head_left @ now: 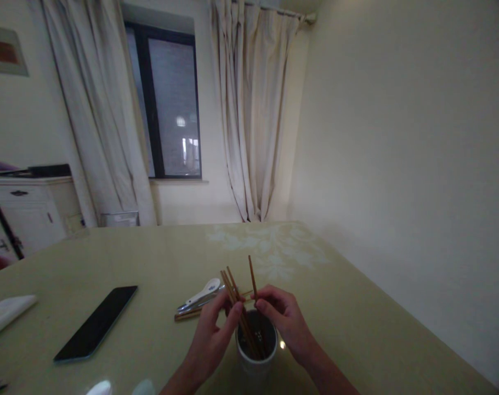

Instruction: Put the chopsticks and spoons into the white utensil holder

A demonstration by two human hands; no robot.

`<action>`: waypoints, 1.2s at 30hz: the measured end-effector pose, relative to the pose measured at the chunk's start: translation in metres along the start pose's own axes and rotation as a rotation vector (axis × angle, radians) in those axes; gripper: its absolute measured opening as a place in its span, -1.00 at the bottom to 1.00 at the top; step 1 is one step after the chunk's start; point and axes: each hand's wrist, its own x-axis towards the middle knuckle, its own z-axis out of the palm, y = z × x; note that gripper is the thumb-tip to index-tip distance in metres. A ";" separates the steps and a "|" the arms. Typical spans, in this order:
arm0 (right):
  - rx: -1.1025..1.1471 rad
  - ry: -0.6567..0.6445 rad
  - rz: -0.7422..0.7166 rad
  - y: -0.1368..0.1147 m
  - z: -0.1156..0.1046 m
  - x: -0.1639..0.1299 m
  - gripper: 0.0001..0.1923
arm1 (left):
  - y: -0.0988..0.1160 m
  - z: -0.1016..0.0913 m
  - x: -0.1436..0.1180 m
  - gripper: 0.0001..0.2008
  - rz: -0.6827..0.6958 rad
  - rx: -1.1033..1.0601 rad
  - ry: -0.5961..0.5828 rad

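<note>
Hands: two, a left hand [210, 337] and a right hand [284, 318]
Chopsticks in the holder [237, 296]: about four, exact count unclear
Chopstick holder [256, 359]: one
Chopsticks lying on the table [190, 314]: at least one
Spoons [202, 292]: one white, one metal beside it
Phones [96, 323]: one
Tables [151, 258]: one
Curtains [253, 109]: two
Windows [167, 104]: one

chopsticks [243, 318] in holder [256, 351] on table [356, 307], spoon [200, 294] behind it, phone [96, 323] left of both
</note>
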 end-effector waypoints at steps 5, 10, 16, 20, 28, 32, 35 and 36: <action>-0.050 0.025 -0.016 0.002 0.001 0.001 -0.70 | 0.007 0.001 0.007 -0.64 0.011 -0.039 -0.148; 0.002 0.016 0.085 0.007 0.001 0.000 -0.65 | 0.013 0.003 0.008 -0.67 0.037 -0.046 -0.173; 0.006 0.005 0.077 0.008 0.000 0.001 -0.66 | 0.018 0.008 0.005 -0.68 0.074 -0.032 -0.109; 0.011 0.001 0.083 0.008 0.000 0.001 -0.65 | 0.020 0.010 0.003 -0.65 0.056 -0.016 -0.038; 0.061 -0.022 0.051 0.015 -0.001 0.002 -0.64 | 0.021 0.010 0.002 -0.67 0.080 -0.015 -0.033; 0.068 -0.028 0.048 0.015 0.000 0.002 -0.62 | 0.021 0.009 0.002 -0.68 0.062 -0.015 -0.026; 0.058 -0.031 0.048 0.015 0.000 0.002 -0.62 | 0.022 0.010 0.002 -0.65 0.035 -0.004 -0.030; 0.053 -0.035 0.049 0.015 0.000 0.002 -0.62 | 0.023 0.010 0.002 -0.65 0.026 -0.002 -0.036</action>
